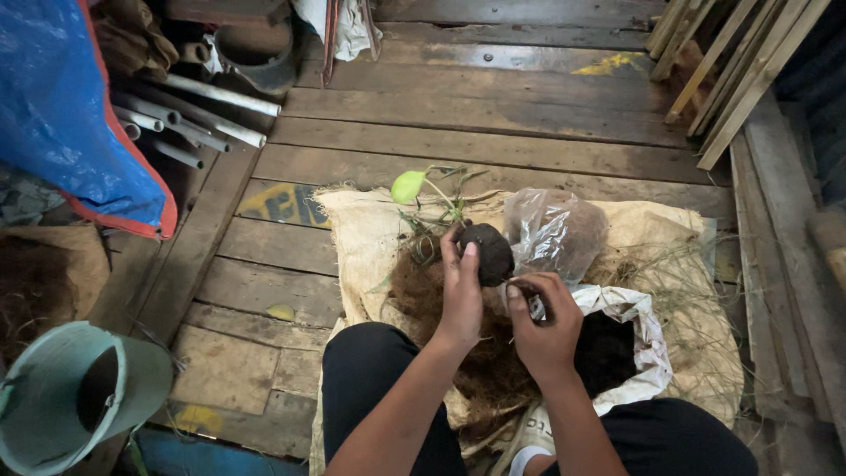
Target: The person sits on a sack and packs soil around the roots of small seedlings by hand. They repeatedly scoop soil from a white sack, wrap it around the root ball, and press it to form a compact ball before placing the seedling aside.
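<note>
Left hand (461, 284) gripping dark soil ball (487, 252) of seedling (414, 187); right hand (541, 324) pinching thin fibre beside it, above burlap sack (361, 238).

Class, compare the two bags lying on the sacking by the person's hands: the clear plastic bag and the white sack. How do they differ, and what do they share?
The clear plastic bag is see-through, while the white sack is opaque. The clear plastic bag is bunched closed into a rounded lump; the white sack gapes open, showing dark soil inside. The clear plastic bag lies farther from the person, the white sack nearer, beside the right hand. Both rest on the burlap sacking and are crumpled.
</note>
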